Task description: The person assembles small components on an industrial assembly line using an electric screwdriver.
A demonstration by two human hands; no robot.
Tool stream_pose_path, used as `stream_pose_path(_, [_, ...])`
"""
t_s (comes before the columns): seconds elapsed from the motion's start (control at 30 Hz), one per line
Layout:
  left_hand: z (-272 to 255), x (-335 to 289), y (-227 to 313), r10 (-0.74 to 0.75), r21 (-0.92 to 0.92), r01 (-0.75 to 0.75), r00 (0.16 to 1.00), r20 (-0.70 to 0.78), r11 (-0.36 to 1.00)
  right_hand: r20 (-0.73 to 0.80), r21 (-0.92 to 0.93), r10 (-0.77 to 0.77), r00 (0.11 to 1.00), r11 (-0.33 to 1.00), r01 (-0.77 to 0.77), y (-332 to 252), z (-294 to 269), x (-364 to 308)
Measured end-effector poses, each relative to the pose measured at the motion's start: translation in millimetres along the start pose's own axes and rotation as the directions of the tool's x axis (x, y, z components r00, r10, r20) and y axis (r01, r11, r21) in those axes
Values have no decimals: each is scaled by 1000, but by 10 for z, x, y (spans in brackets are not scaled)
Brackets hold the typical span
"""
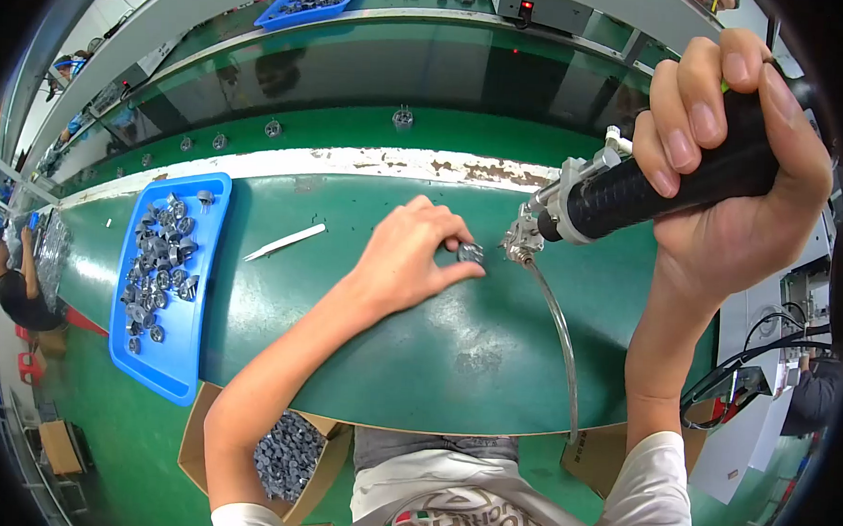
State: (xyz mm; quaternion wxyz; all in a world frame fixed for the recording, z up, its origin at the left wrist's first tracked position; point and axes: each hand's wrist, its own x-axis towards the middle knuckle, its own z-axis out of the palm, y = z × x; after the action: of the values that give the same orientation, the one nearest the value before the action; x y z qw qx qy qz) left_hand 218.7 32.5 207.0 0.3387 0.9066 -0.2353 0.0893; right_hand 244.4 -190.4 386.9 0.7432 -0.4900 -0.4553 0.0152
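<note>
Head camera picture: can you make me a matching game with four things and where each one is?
Things:
1. small grey metal part
2. black power screwdriver
3. blue tray
4. white tweezers

Places:
A. gripped in the right hand
B. lying loose on the green bench
C. pinched under the left hand
D. at the bench's left end, full of grey parts

Pairs: 1-C, 2-A, 3-D, 4-B

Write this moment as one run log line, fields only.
left hand: pinches small metal part on green bench | right hand: grips black power tool | tool tip beside part
</note>
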Motion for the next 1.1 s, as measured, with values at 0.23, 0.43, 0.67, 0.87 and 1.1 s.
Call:
stream_pose_path(0.23, [146, -91, -39, 37, -79, -40, 999, -40, 996, 1, -67, 68, 998, 995, -68, 155, 191, -15])
stream_pose_path(0.43, [142, -91, -38, 10, -75, -11, 1000, -12, 997, -31, -83, 116, 993, 989, -119, 273, 189, -30])
stream_pose_path(0.67, [182, -86, -54, 34, -123, -42, 997, -67, 992, -90, -102, 133, 987, 985, -142, 361, 229, -8])
stream_pose_path(0.87, [192, -97, -70, 35, -113, -42, 997, -66, 993, -140, -109, 137, 981, 982, -152, 411, 253, -20])
stream_pose_path(1.1, [190, -91, -61, 30, -107, -36, 998, -55, 994, -195, -128, 134, 972, 979, -161, 446, 317, 21])
